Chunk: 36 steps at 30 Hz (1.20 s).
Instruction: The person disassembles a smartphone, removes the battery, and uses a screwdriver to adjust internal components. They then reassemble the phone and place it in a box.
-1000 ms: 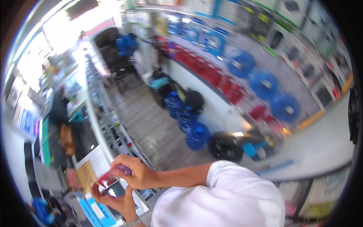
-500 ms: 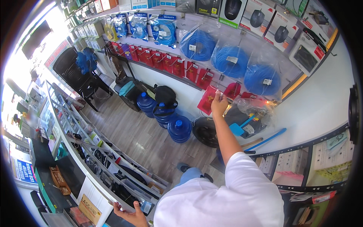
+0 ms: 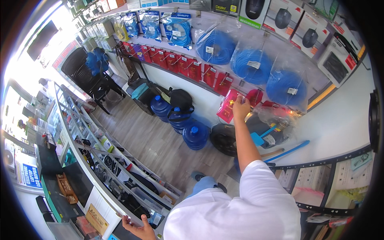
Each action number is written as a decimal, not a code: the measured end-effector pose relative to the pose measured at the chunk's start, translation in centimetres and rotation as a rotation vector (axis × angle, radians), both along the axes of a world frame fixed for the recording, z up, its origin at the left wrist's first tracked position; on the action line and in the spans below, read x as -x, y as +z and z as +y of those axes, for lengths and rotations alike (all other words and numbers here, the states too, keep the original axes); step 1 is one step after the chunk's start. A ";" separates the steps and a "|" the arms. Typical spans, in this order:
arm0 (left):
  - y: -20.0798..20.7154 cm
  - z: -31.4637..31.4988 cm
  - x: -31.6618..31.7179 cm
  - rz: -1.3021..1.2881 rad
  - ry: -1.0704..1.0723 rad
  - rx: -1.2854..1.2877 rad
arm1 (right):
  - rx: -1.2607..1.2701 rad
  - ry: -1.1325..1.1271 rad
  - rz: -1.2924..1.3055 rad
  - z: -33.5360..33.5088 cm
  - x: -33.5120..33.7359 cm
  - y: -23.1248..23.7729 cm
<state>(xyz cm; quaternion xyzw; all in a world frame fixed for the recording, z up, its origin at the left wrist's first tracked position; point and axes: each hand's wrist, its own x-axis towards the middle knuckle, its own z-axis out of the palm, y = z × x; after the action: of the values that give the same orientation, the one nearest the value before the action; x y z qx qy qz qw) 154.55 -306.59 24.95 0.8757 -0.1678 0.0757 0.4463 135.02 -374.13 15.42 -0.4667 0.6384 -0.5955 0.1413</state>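
Observation:
My right hand [image 3: 241, 108] reaches out to the wall display. Its fingers are closed on the edge of a red packet [image 3: 227, 107] with gold print. The packet hangs just below a row of similar red packets [image 3: 183, 65] on hooks. Beside my fingers, another red packet [image 3: 254, 97] hangs to the right. Above them are coils of blue cable [image 3: 251, 66] in clear bags. My left hand [image 3: 139, 228] is low at the counter, fingers apart and nothing in it, next to a white box with a brown label [image 3: 97, 220].
Blue water jugs [image 3: 195, 138] and a black backpack [image 3: 180, 99] stand along the wall. Below my right arm are a blue dustpan [image 3: 258, 139] and a blue handle [image 3: 292, 149]. A glass counter [image 3: 80, 152] runs along the left; a black chair [image 3: 89, 76] stands farther back.
The whole scene has shifted slightly right in the view. The red packet in my right hand has tilted, and its gold print shows more brightly. My left hand stays by the counter.

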 end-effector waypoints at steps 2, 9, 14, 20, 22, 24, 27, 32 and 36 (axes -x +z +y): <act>-0.1 -0.2 -0.1 0.046 0.001 0.010 | -0.030 -0.041 0.057 -0.6 0.1 0.0; 1.1 -0.1 1.6 0.041 0.171 -0.009 | 0.248 -0.335 0.308 -7.1 1.0 -7.1; 2.4 -0.4 5.1 -0.043 0.323 0.109 | -0.056 0.107 0.766 0.5 0.5 -21.0; 5.0 1.8 14.0 0.163 0.451 0.492 | -0.373 1.437 0.693 24.9 -7.1 -30.0; 5.6 4.1 16.8 0.104 0.510 0.487 | -0.779 1.969 0.857 31.8 -9.8 -28.9; 5.9 8.3 21.7 0.127 0.638 0.585 | -1.008 2.321 1.197 39.4 -11.6 -26.8; 4.8 13.2 28.2 -0.054 0.819 0.567 | -0.728 2.617 1.355 50.6 -11.0 -24.2; 1.7 23.4 45.1 -0.152 1.188 0.629 | -0.249 2.816 1.504 68.8 -5.4 -22.2; 0.6 29.9 59.0 -0.315 1.533 0.536 | -0.629 2.998 1.501 83.6 2.8 -21.1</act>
<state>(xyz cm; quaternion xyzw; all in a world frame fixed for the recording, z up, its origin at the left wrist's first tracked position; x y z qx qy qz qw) 95.57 -276.71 25.54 0.5904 0.4390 0.5183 0.4360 132.22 -290.54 -5.67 0.7272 0.3217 -0.5233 -0.3065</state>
